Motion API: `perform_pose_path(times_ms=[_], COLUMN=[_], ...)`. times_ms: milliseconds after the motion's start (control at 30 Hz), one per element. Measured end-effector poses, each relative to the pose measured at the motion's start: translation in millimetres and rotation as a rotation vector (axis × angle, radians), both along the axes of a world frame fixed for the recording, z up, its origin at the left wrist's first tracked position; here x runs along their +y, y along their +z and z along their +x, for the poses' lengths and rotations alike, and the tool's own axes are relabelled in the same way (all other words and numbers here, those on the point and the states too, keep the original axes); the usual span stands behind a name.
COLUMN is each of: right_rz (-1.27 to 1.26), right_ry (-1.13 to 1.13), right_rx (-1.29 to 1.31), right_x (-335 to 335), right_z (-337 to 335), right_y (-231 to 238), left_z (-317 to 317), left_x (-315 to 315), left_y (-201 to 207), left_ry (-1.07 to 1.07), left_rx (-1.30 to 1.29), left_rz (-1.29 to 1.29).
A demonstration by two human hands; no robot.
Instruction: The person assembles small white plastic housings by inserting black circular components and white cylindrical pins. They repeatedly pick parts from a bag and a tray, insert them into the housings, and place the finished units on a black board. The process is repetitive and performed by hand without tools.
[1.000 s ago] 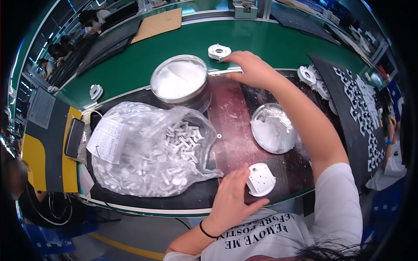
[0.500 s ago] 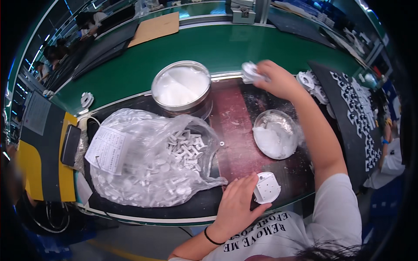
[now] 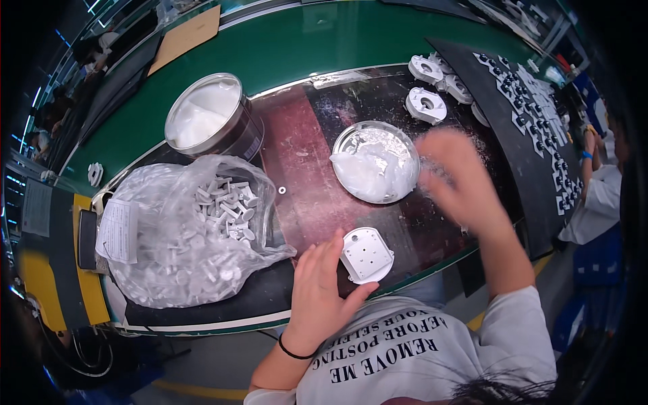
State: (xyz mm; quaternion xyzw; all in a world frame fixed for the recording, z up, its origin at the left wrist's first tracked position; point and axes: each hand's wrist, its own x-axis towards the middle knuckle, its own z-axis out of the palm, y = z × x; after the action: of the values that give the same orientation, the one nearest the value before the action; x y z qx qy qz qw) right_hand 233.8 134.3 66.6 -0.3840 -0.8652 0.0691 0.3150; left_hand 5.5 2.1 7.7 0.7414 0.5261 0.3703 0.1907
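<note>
A white plate (image 3: 368,255) with small holes lies flat near the table's front edge. My left hand (image 3: 320,287) rests beside it, fingers stretched along its left edge and thumb near its lower edge. My right hand (image 3: 459,179) is blurred by motion at the right rim of a round metal dish (image 3: 349,187) of white grease-like paste (image 3: 378,165). Its fingers and thumb look apart, with nothing seen between them. Behind the dish sits a white round housing (image 3: 426,105) with a central hole, beside several similar white parts (image 3: 426,69).
A clear plastic bag (image 3: 169,263) of small white plastic pieces (image 3: 229,206) lies at left. Behind it stands a large tin (image 3: 236,138) of white paste. A small white ring (image 3: 282,190) lies mid-table. A black board (image 3: 496,125) bears rows of parts at right; another person's hand (image 3: 589,145) is beyond.
My right hand has let go of the white housing at the back and come nearer, beside the dish. My left hand stays by the plate. The whole view has shifted.
</note>
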Motion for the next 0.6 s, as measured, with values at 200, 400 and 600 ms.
perform_pose_path(times_ms=[200,400,600], right_rz=[-0.076,0.042,-0.008], right_ry=[0.378,0.358,0.317], right_rx=[0.050,-0.052,-0.094], right_x=[-77.9,-83.5,-84.8], right_z=[-23.8,-28.9,-31.1], right_y=[-25.3,-31.5,-31.2], left_z=[2.5,1.3,2.6], left_x=[0.6,1.5,1.6], left_y=[-1.8,1.8,1.2], left_ry=[-0.007,-0.022,-0.017], left_rx=[0.020,0.030,0.030], left_rz=[0.029,0.001,0.012])
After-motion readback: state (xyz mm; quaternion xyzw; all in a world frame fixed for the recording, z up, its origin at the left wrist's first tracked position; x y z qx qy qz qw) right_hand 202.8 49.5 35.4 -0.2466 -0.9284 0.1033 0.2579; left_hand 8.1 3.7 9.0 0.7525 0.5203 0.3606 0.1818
